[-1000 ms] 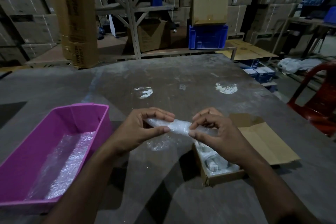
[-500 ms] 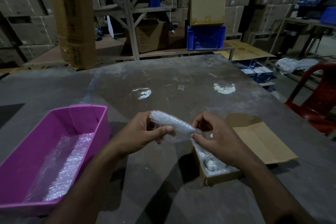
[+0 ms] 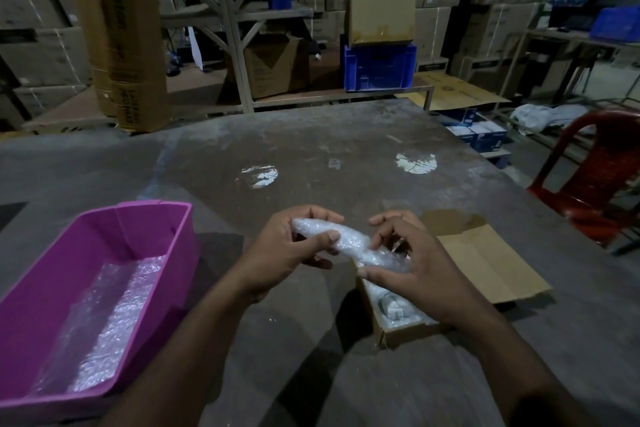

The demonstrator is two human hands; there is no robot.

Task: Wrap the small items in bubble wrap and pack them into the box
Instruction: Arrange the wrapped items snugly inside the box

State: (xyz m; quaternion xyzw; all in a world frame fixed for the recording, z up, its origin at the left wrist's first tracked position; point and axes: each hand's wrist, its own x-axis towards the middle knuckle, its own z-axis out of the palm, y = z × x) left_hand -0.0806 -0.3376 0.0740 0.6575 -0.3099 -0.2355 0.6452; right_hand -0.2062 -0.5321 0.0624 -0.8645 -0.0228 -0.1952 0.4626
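While both hands hold it, the roll [image 3: 349,244] is over the box [image 3: 408,331].
Left hand [image 3: 287,250] pinches one end, right hand [image 3: 412,267] curls round the other; it looks light, soft, slippery, so grip the ends.

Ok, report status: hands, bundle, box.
Left hand and right hand both grip the clear bubble-wrap bundle, above the open cardboard box. Nothing blocking.

Grey scuffed table [image 3: 311,149] is carrying two containers. Pink plastic bin [image 3: 152,239] is sitting at the left, bubble wrap sheet [image 3: 114,315] lying inside it. Open cardboard box [image 3: 485,267] is sitting at the right, flap lying flat on the tabletop.
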